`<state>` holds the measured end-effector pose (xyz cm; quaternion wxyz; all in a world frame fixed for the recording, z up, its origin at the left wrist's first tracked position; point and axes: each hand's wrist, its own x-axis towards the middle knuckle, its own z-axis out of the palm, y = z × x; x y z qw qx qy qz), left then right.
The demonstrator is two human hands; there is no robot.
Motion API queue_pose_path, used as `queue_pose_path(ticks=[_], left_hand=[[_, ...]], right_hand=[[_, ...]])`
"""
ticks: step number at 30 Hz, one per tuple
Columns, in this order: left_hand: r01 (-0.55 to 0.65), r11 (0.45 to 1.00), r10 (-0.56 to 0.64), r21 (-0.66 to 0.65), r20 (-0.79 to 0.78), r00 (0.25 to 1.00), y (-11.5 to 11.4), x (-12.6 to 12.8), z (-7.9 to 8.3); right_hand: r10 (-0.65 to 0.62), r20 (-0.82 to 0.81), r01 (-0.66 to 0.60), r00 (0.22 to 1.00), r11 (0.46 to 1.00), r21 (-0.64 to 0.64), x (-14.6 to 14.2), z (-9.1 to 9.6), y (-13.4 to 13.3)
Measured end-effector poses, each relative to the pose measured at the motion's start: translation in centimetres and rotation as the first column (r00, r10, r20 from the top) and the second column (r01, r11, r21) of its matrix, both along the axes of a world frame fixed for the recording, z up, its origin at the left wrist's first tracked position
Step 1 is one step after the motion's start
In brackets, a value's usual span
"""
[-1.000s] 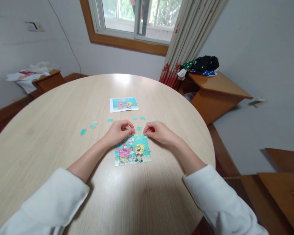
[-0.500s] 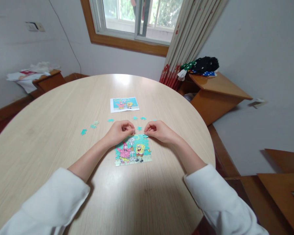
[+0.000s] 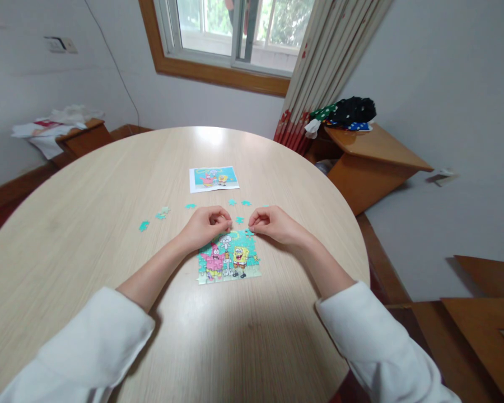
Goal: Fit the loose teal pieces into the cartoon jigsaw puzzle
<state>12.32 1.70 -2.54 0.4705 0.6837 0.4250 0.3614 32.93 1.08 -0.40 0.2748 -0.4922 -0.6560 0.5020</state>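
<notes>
A partly assembled cartoon jigsaw puzzle (image 3: 229, 257) lies on the round wooden table (image 3: 109, 184) in front of me. My left hand (image 3: 204, 225) rests at the puzzle's top left corner, fingers curled in a pinch at the top edge. My right hand (image 3: 273, 223) sits at the top right corner, fingers pinched on a teal puzzle piece (image 3: 249, 232) at the puzzle's upper edge. What the left fingers hold is too small to make out. Several loose teal pieces (image 3: 238, 203) lie just beyond the hands.
A printed reference picture (image 3: 213, 178) lies farther back on the table. More loose pieces (image 3: 144, 225) sit to the left. A wooden side table (image 3: 373, 151) with dark clothes stands at right beside a curtain (image 3: 319, 67). The table edge curves close on the right.
My right hand has crept slightly up and to the right at the puzzle's top edge. The left hand has barely moved.
</notes>
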Motion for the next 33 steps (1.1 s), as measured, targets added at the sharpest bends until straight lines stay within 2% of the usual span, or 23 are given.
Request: queue_pose_path(ticks=[17, 25, 28, 33], left_hand=[[-0.028, 1.0, 0.028, -0.01, 0.046, 0.999, -0.15, 0.22, 0.24], [-0.018, 1.0, 0.019, -0.013, 0.08, 0.997, -0.05, 0.14, 0.01], [-0.026, 1.0, 0.026, -0.009, 0.064, 0.998, -0.03, 0.15, 0.03], [-0.022, 1.0, 0.022, 0.002, 0.038, 0.999, -0.06, 0.17, 0.15]], right_hand=[[0.05, 0.036, -0.053, 0.998, 0.996, 0.074, 0.25, -0.58, 0.24], [0.156, 0.182, -0.2, 0.971, 0.945, 0.257, 0.78, -0.34, 0.29], [0.173, 0.229, -0.231, 0.958, 0.938, 0.257, 0.84, -0.08, 0.29], [0.133, 0.242, -0.19, 0.961, 0.954, 0.23, 0.9, -0.29, 0.37]])
